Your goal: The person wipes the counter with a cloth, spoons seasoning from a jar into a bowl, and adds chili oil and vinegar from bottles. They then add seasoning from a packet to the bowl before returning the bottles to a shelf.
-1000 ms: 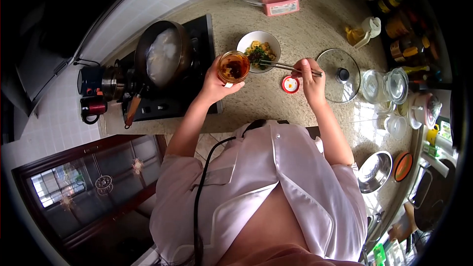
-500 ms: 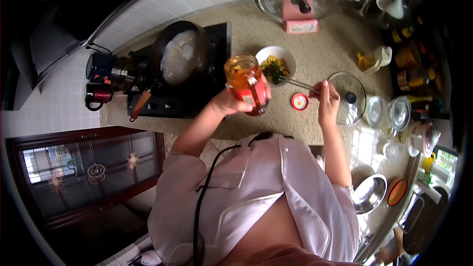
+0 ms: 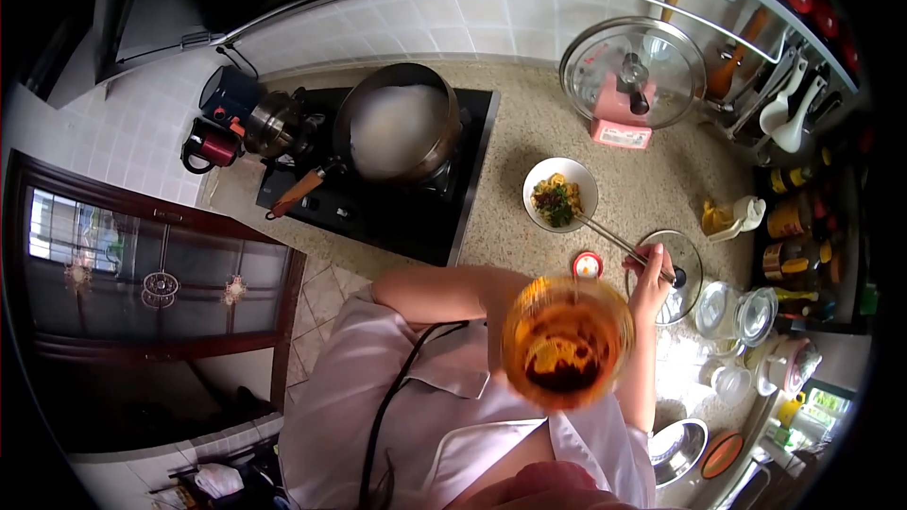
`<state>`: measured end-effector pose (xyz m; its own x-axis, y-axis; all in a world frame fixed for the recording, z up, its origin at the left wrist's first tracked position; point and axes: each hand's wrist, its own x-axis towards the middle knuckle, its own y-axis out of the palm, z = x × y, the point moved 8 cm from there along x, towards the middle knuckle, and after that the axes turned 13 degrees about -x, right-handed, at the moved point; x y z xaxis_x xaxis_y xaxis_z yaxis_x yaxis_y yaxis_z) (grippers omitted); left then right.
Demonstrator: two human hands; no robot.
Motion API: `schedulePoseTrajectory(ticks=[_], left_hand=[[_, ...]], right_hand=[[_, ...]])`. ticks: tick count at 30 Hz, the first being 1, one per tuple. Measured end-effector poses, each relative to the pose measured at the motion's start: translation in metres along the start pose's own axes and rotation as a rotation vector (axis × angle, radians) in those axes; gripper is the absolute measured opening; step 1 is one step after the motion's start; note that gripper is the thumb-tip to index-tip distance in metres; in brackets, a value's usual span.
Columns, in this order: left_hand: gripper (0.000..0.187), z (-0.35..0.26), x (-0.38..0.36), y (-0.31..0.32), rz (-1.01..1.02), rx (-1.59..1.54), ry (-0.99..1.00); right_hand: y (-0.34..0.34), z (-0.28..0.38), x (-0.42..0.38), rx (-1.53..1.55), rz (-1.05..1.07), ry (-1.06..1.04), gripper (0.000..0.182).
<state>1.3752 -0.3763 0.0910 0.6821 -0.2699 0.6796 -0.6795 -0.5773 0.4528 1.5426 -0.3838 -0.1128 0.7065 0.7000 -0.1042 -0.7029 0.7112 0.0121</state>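
Though open — jar (image 3: 567, 345) in left hand (image 3: 499, 321)

We see most of the left hand (image 3: 497, 323) hidden behind the jar (image 3: 567, 345). Beyond the right fingers (image 3: 653, 266), food (image 3: 557, 200) conceals the tips of the chopsticks (image 3: 614, 239); farther off, we find the pan's contents (image 3: 399, 130) blurred.

Lower centre, we see a glossy, clear glass jar (image 3: 567, 342) against smooth, satiny cloth on the shirt (image 3: 378, 406); right of centre, shiny metal chopsticks (image 3: 614, 241); upper centre, speckled stone-look countertop (image 3: 515, 123).
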Motion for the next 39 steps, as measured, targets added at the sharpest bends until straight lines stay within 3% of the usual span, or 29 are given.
schedulePoseTrajectory(ticks=[6,20,22,23,25,28,36,39], left_hand=[[0.063,-0.003,0.012,0.02,0.143,-0.028,-0.025],[0.062,-0.039,0.004,0.036,0.258,-0.134,-0.064],[0.062,-0.04,-0.005,0.022,0.201,-0.153,-0.062],[0.061,-0.029,-0.029,0.003,0.144,-0.1,0.033],[0.059,-0.04,-0.046,-0.021,-0.152,-0.087,0.117],[0.052,-0.049,-0.068,-0.047,-0.372,-0.087,0.135],[0.055,-0.043,-0.089,-0.06,-0.383,-0.168,0.164],[0.064,-0.041,-0.101,-0.069,-0.495,-0.116,0.172]], right_hand=[[-0.005,0.003,-0.003,-0.034,-0.004,-0.054,0.037],[-0.005,-0.002,-0.004,-0.029,-0.019,-0.043,0.034],[-0.004,-0.002,-0.003,-0.019,-0.019,-0.023,0.035],[-0.004,-0.004,-0.001,-0.005,-0.01,-0.028,0.035],[-0.003,0.006,-0.001,-0.006,-0.002,-0.058,0.035],[-0.005,0.009,-0.004,0.004,-0.024,-0.051,0.035],[-0.01,0.009,-0.003,0.09,-0.062,-0.02,0.037],[-0.022,-0.005,-0.001,0.245,-0.13,0.115,0.035]])
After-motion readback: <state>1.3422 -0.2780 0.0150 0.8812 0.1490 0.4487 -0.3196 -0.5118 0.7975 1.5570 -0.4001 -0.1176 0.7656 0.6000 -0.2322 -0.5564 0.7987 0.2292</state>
